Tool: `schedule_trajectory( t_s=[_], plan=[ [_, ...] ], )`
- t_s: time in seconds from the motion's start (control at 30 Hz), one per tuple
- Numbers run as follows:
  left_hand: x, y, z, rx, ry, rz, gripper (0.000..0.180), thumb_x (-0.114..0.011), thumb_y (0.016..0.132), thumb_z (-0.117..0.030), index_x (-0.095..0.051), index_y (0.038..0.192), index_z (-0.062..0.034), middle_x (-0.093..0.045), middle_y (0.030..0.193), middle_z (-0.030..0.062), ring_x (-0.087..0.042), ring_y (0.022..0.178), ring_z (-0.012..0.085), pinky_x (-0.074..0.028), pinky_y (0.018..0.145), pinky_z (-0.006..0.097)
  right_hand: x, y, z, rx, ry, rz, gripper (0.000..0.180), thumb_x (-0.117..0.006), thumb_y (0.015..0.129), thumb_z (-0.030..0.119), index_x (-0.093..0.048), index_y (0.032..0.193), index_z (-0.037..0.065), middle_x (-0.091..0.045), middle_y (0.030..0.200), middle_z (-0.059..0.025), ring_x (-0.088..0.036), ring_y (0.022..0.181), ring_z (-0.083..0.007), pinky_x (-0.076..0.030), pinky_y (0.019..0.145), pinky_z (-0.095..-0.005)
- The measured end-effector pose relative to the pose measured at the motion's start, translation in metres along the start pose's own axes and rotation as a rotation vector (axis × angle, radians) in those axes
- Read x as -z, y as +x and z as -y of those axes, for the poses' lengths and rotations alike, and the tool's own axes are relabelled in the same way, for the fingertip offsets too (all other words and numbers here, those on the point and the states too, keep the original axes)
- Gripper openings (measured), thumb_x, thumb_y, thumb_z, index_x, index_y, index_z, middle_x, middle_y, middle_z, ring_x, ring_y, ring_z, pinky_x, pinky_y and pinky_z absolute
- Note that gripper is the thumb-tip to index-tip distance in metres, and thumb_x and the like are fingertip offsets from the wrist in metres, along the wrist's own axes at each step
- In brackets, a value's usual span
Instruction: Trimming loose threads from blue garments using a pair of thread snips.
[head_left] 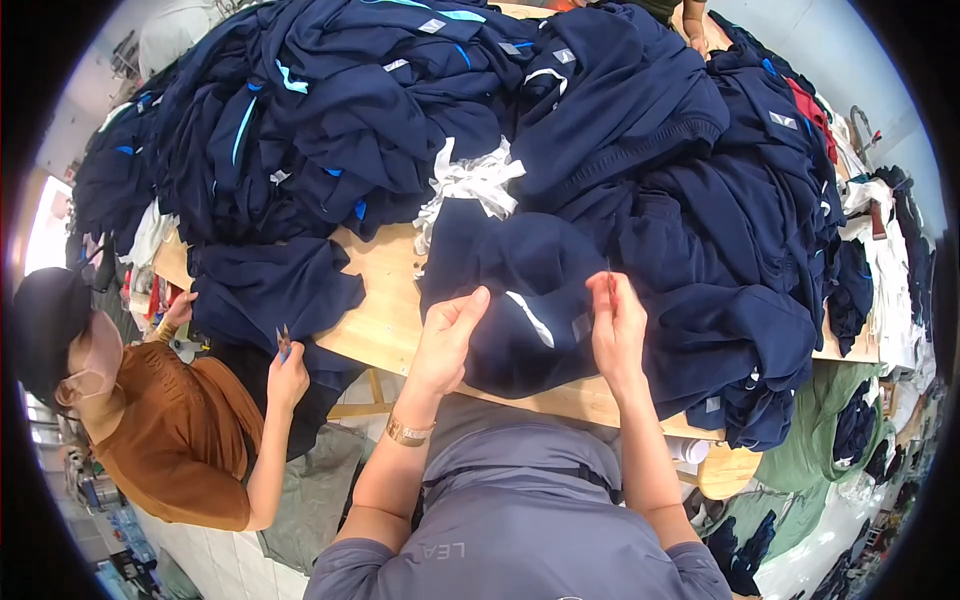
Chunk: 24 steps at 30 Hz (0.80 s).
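Note:
A dark navy garment (510, 250) with a white strip (531, 319) on it lies spread before me at the table's near edge. My left hand (450, 340) is closed at its left side, thumb pressed to the fingers, pinching the cloth. Above the right part of the cloth, my right hand (618, 330) has its fingers drawn together. Its fingertips are slightly blurred, and a thin dark thing seems to show there, too small to name. A bundle of white strips (475, 180) lies just beyond the garment.
Navy garments are heaped across the far side (330, 110) and right side (740, 230) of the wooden table (380, 300). At my left a co-worker (180, 430) holds small snips (284, 343) beside another navy garment (275, 285). Another person's hand (697, 38) shows at the far edge. A wooden stool (730, 472) stands below right.

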<state>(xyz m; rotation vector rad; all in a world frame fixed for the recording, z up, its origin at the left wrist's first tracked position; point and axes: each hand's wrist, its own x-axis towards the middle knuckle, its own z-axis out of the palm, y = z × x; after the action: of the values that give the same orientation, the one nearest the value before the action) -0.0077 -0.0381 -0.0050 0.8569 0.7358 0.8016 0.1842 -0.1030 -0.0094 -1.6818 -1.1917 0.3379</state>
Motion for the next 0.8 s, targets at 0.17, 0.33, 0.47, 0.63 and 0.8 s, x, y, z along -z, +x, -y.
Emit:
schedule_trajectory(
  t_s=[0.17, 0.33, 0.47, 0.63, 0.8],
  plan=[
    [0.005, 0.000, 0.002, 0.001, -0.049, 0.003, 0.026, -0.052, 0.094, -0.021, -0.066, 0.088, 0.0006, -0.063, 0.082, -0.0030, -0.049, 0.071, 0.0005, -0.039, 0.065, 0.016, 0.002, -0.015, 0.012, 0.013, 0.210, 0.296, 0.020, -0.062, 0.083, 0.018, -0.055, 0.087, 0.000, -0.054, 0.067, -0.0072, -0.048, 0.052, -0.0133, -0.039, 0.050, -0.0254],
    [0.000, -0.001, -0.002, 0.017, -0.048, 0.045, 0.026, -0.052, 0.094, -0.021, -0.066, 0.089, 0.0009, -0.064, 0.083, -0.0015, -0.051, 0.070, 0.0013, -0.040, 0.064, 0.016, 0.001, -0.014, 0.023, 0.283, -0.072, 0.281, 0.034, -0.069, 0.077, 0.032, -0.053, 0.072, 0.003, -0.051, 0.062, -0.0074, -0.051, 0.050, -0.0232, -0.038, 0.046, -0.0312],
    [0.002, -0.002, -0.002, 0.010, -0.050, 0.078, 0.027, -0.051, 0.094, -0.021, -0.066, 0.089, 0.0005, -0.064, 0.084, -0.0012, -0.052, 0.071, 0.0016, -0.041, 0.065, 0.017, 0.002, -0.012, 0.024, 0.366, -0.106, 0.277, 0.035, -0.069, 0.076, 0.034, -0.052, 0.068, 0.004, -0.050, 0.060, -0.0060, -0.051, 0.049, -0.0228, -0.037, 0.044, -0.0311],
    [-0.002, -0.003, -0.005, 0.003, -0.035, 0.095, 0.028, -0.051, 0.094, -0.022, -0.066, 0.091, 0.0015, -0.065, 0.084, 0.0002, -0.053, 0.072, 0.0024, -0.041, 0.066, 0.017, 0.004, -0.010, 0.030, 0.388, -0.144, 0.283, 0.036, -0.070, 0.075, 0.034, -0.052, 0.066, 0.005, -0.049, 0.059, -0.0051, -0.051, 0.048, -0.0218, -0.037, 0.044, -0.0302],
    [-0.006, -0.004, -0.009, -0.003, 0.035, 0.098, 0.028, -0.051, 0.094, -0.021, -0.066, 0.091, 0.0018, -0.065, 0.084, 0.0008, -0.053, 0.072, 0.0026, -0.042, 0.066, 0.018, 0.004, -0.008, 0.029, 0.429, -0.192, 0.258, 0.036, -0.071, 0.074, 0.035, -0.052, 0.065, 0.006, -0.048, 0.057, -0.0048, -0.050, 0.047, -0.0213, -0.037, 0.043, -0.0300]
  ],
)
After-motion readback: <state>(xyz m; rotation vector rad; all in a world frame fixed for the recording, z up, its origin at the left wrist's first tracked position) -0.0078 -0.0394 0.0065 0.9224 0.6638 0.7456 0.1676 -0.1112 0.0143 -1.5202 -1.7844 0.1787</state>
